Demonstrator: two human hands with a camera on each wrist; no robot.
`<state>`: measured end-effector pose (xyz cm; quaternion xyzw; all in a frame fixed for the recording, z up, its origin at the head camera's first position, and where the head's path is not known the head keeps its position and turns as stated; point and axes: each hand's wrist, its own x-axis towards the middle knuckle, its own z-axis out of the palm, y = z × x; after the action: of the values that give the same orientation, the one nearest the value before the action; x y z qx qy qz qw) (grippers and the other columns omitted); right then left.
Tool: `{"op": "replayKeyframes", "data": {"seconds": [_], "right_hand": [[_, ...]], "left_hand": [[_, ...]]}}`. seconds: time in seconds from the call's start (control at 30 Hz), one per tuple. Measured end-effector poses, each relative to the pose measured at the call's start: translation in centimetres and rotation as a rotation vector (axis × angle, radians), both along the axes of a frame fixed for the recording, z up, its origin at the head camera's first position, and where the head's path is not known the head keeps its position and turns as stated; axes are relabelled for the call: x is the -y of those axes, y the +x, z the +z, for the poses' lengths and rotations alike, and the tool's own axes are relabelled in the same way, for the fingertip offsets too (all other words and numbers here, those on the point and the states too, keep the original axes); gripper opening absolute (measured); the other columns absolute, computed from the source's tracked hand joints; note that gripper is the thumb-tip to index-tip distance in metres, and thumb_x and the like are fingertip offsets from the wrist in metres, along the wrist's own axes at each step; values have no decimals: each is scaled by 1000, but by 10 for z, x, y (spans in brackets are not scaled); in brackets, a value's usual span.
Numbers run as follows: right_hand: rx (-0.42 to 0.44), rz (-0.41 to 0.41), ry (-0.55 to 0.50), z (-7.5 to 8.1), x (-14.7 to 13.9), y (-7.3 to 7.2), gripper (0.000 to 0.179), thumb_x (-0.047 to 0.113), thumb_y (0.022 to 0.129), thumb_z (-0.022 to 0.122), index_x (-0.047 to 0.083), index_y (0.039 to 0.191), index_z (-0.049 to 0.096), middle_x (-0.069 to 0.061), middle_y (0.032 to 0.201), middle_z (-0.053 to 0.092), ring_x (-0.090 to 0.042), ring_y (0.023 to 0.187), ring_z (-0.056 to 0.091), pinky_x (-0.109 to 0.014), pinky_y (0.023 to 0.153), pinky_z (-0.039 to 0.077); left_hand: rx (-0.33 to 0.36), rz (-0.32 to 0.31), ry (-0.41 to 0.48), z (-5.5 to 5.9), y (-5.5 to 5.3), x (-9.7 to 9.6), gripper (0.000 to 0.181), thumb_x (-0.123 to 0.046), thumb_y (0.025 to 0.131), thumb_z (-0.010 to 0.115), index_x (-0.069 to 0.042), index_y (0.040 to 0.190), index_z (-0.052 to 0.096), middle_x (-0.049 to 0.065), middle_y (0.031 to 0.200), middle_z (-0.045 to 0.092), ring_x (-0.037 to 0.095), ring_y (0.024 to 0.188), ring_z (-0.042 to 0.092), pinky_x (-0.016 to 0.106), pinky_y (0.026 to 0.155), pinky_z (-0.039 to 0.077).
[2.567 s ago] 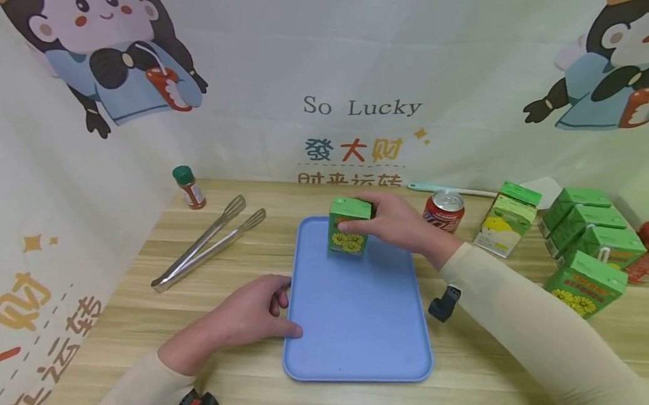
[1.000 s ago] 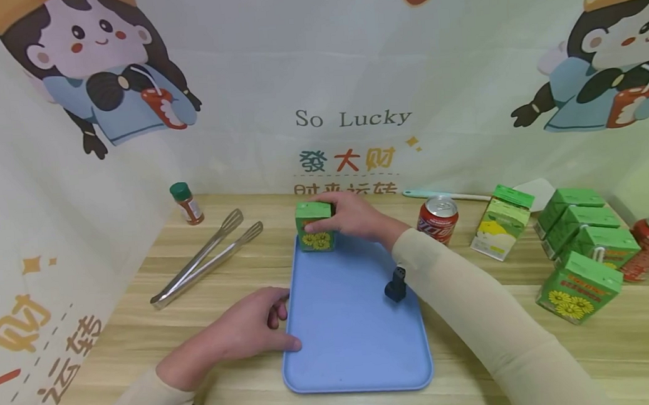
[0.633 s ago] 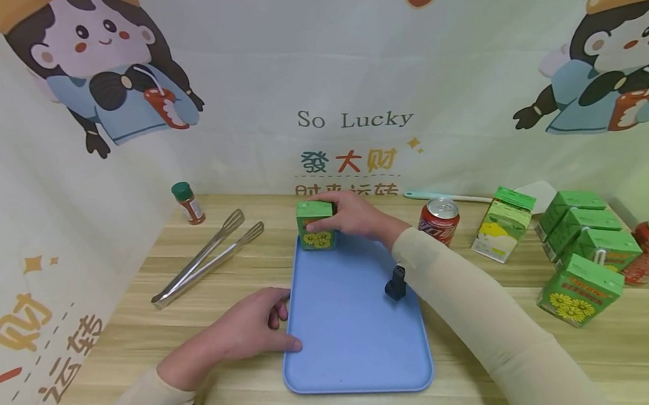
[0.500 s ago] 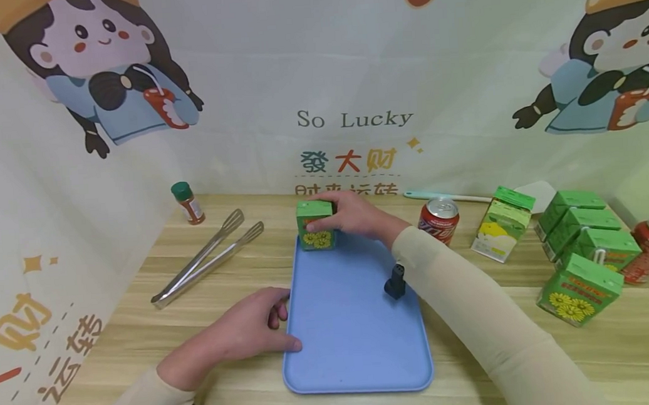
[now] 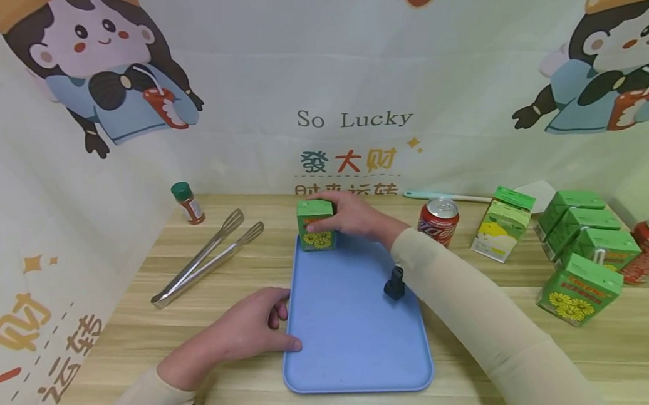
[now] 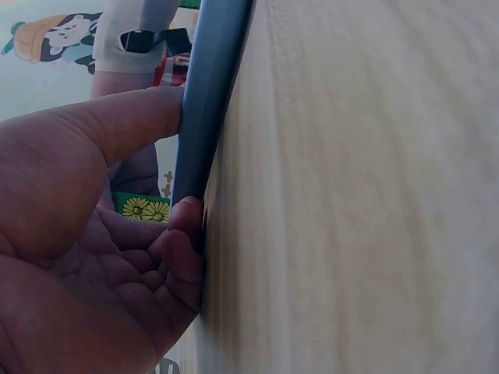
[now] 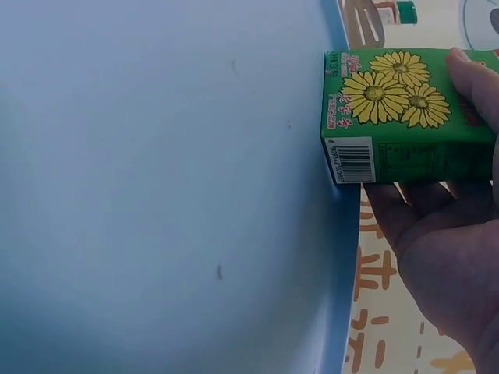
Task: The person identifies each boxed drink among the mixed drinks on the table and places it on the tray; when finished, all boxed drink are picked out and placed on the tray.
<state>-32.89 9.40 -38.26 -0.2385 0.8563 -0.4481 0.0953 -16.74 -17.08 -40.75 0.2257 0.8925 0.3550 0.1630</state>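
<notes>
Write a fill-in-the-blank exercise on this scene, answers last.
The left hand touches a tray whose color is ____.
The carton in the right hand shows flowers colored ____.
The bottle has a cap colored ____.
The number of red cans on the table is ____.

Missing words: blue; yellow; green; two.

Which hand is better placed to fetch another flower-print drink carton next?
Probably the right hand: though holding one drink carton, it's closer to the other cartons; the left hand grips the blue tray.
</notes>
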Motion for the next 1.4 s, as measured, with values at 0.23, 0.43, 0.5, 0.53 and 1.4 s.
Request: {"op": "replayKeyframes", "data": {"seconds": [0.23,0.43,0.5,0.53,1.4], "right_hand": [[52,-2,-66,-1,2,3,84,30,93,94,29,166,53,-7,143,66,-29,127,64,-55,113,49],[33,-8,-90,-3,2,6,104,32,90,97,27,175,37,-8,145,64,-28,126,64,-56,115,47],[23,-12,-101,-4,2,7,108,32,89,98,25,176,34,-9,145,65,-27,126,65,-54,114,48],[19,-14,-109,-5,1,8,110,32,88,98,24,176,32,-9,146,64,-27,126,66,-53,114,49],[-51,-19,-135,7,-45,60,122,25,89,98,25,180,16,-9,183,25,-32,166,30,-50,131,32]], "left_hand": [[-1,1,-1,0,0,0,91,-29,82,100,13,149,55,1,101,62,16,88,58,30,76,51],[-10,-4,-2,-2,-2,1,90,-29,82,100,13,148,56,1,100,62,17,88,58,30,75,52],[-16,-7,-4,-3,-2,1,89,-29,82,100,13,148,56,1,100,62,17,87,58,29,75,52],[-17,-6,-5,-3,-2,1,89,-29,82,100,13,148,56,1,100,62,17,87,58,29,75,52],[-17,-17,-2,-2,-4,-1,63,-29,82,100,0,127,66,1,98,61,18,85,57,30,72,50]]}}
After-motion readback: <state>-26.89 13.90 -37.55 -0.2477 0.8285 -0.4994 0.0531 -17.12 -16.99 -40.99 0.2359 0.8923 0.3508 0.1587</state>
